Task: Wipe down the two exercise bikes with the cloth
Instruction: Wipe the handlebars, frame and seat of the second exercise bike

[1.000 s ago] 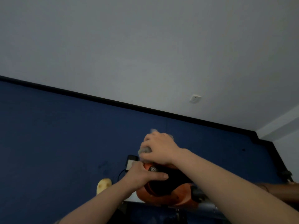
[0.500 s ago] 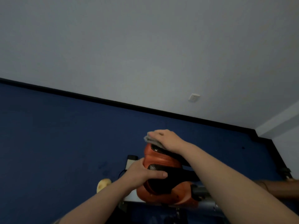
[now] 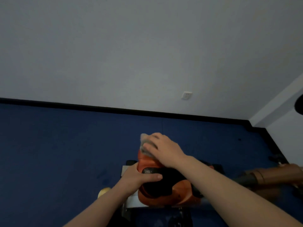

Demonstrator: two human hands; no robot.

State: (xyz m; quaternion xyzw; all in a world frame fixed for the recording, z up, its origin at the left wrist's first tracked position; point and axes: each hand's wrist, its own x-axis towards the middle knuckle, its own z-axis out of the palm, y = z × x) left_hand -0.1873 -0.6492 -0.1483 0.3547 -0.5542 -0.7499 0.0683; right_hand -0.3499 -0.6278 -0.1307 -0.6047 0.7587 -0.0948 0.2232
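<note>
An orange and black exercise bike seat [image 3: 173,192] fills the lower middle of the head view. My left hand [image 3: 139,176] grips its left side, thumb laid across the black top. My right hand [image 3: 162,149] presses a grey cloth [image 3: 145,143] onto the far orange end of the seat, fingers curled over the cloth. Most of the cloth is hidden under that hand.
A blue carpet floor [image 3: 57,153] runs to a black skirting and a pale wall with a white socket [image 3: 186,95]. Another person's arm [image 3: 270,175] reaches in at the right edge. A yellowish object [image 3: 103,191] lies left of the bike's grey frame [image 3: 132,201].
My right hand with the cloth slid from the near part of the seat up to its far end, then slightly left. My left hand kept its grip. The camera tilted a little.
</note>
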